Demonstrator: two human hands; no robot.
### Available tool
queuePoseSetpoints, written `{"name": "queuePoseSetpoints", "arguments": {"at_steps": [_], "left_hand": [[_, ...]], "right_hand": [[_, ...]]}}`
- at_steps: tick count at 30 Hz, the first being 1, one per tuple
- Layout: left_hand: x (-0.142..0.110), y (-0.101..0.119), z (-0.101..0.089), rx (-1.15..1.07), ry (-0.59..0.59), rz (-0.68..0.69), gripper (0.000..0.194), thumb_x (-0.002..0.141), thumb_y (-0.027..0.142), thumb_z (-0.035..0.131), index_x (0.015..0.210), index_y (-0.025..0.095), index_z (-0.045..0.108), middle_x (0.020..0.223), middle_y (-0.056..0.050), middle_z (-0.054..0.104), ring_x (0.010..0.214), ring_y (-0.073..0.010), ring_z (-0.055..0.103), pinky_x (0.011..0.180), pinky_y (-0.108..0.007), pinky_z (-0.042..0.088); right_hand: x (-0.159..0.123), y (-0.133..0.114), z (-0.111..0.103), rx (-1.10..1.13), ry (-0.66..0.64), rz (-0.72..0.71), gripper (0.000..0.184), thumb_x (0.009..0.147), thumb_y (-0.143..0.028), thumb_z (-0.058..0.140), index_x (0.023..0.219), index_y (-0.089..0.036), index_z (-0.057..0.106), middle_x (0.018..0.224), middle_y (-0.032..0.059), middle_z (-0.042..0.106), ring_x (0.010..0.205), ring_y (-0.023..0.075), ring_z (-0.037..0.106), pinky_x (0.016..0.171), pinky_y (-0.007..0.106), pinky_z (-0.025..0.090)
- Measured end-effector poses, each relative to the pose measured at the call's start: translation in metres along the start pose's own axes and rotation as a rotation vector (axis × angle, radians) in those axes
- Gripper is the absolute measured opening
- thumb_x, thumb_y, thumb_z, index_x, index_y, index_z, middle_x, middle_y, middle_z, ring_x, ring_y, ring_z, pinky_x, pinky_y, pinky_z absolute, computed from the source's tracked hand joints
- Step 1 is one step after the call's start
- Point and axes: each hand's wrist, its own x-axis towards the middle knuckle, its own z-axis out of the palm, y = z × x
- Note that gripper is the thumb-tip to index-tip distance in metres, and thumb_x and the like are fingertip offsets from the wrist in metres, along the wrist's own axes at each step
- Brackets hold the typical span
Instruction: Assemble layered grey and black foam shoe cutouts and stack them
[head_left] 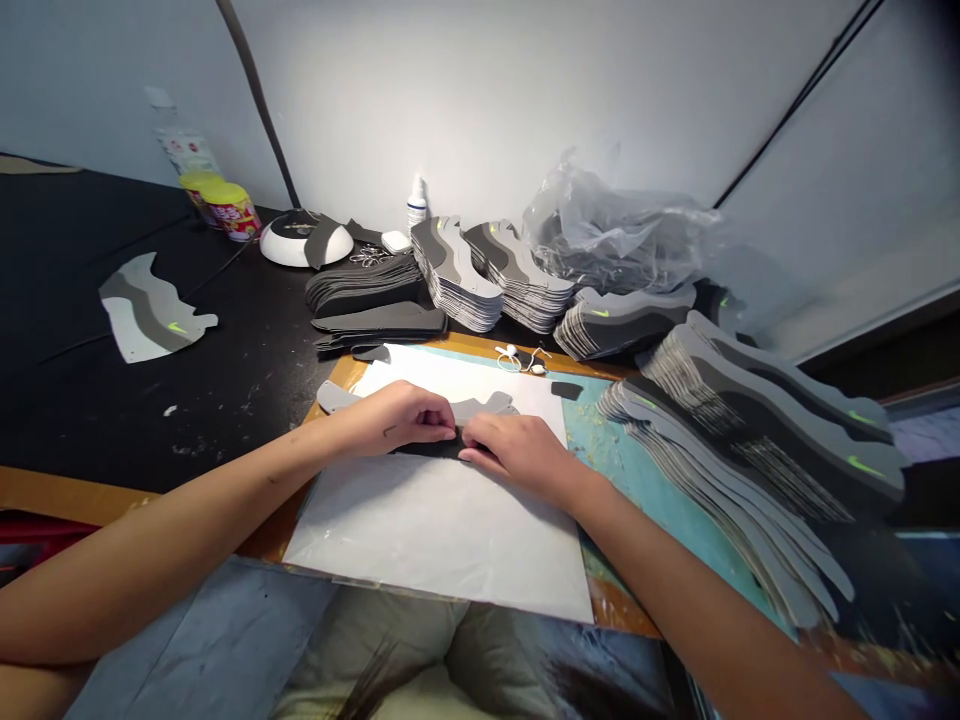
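A grey and black shoe upper piece lies across the white sheet in front of me. My left hand is closed, thumb and curled fingers pinching the dark edge of the piece near its middle. Close beside it my right hand pinches the same edge, the fingertips of the two hands almost meeting. Both hands cover much of the piece, and the exact fold under the fingertips is hidden. A small dark scrap rests at the sheet's upper right corner.
Stacks of grey upper pieces stand along the back, and more fanned stacks lie at right. Black pieces are piled behind the sheet. A plastic bag, white earphones, a lamp base and a loose upper piece are around.
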Motion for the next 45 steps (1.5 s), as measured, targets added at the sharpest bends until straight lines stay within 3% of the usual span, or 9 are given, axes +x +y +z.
{"name": "queuePoseSetpoints", "arguments": {"at_steps": [7,10,13,16,22,31,45], "left_hand": [[0.0,-0.005,0.003,0.082,0.03,0.03,0.02,0.092,0.035,0.059,0.093,0.018,0.068,0.072,0.0,0.064,0.059,-0.0104,0.051,0.058,-0.02,0.035],[0.0,-0.009,0.005,0.095,0.078,0.04,0.021,0.091,0.038,0.06,0.098,0.018,0.063,0.069,0.002,0.062,0.057,-0.01,0.049,0.055,-0.02,0.033],[-0.002,-0.012,-0.001,0.121,0.085,0.006,0.025,0.09,0.043,0.061,0.09,0.018,0.064,0.066,0.002,0.061,0.054,-0.0098,0.047,0.053,-0.02,0.031],[-0.006,-0.012,-0.014,0.077,0.033,-0.06,0.032,0.085,0.048,0.065,0.08,0.017,0.065,0.064,0.001,0.061,0.055,-0.0103,0.048,0.05,-0.02,0.031],[-0.01,-0.013,-0.032,0.025,-0.053,-0.147,0.032,0.081,0.048,0.068,0.08,0.017,0.068,0.065,0.0,0.063,0.057,-0.0118,0.052,0.049,-0.02,0.032],[-0.01,-0.019,-0.029,0.04,-0.035,-0.105,0.031,0.082,0.048,0.067,0.08,0.017,0.07,0.065,0.0,0.064,0.056,-0.0112,0.052,0.049,-0.02,0.032],[-0.009,-0.022,-0.027,0.109,-0.029,-0.067,0.027,0.086,0.044,0.065,0.082,0.018,0.069,0.066,0.001,0.066,0.056,-0.01,0.053,0.052,-0.019,0.034]], "right_hand": [[0.007,-0.014,-0.011,0.024,-0.064,0.118,0.017,0.098,-0.034,0.051,0.091,-0.021,0.06,0.087,0.0015,0.068,0.072,0.0164,0.056,0.055,0.029,0.022],[0.014,-0.027,-0.009,0.0,-0.032,0.241,0.025,0.099,-0.041,0.049,0.093,-0.022,0.063,0.086,0.003,0.071,0.071,0.0186,0.059,0.054,0.03,0.021],[0.019,-0.035,-0.003,-0.031,-0.001,0.291,0.031,0.098,-0.049,0.049,0.093,-0.023,0.065,0.088,0.0045,0.072,0.072,0.0198,0.061,0.054,0.03,0.021],[0.02,-0.036,0.001,-0.06,0.016,0.311,0.032,0.097,-0.05,0.05,0.09,-0.023,0.065,0.085,0.005,0.072,0.071,0.0192,0.061,0.053,0.03,0.02],[0.017,-0.033,0.005,-0.093,0.048,0.304,0.033,0.098,-0.048,0.048,0.087,-0.023,0.065,0.082,0.0047,0.071,0.067,0.0183,0.058,0.053,0.03,0.017],[0.017,-0.032,0.008,-0.104,0.086,0.305,0.03,0.096,-0.045,0.051,0.08,-0.022,0.063,0.075,0.0033,0.069,0.06,0.0164,0.053,0.051,0.031,0.014],[0.018,-0.031,0.008,-0.087,0.036,0.321,0.031,0.096,-0.045,0.05,0.081,-0.022,0.063,0.078,0.0034,0.069,0.064,0.0172,0.054,0.052,0.032,0.012]]}}
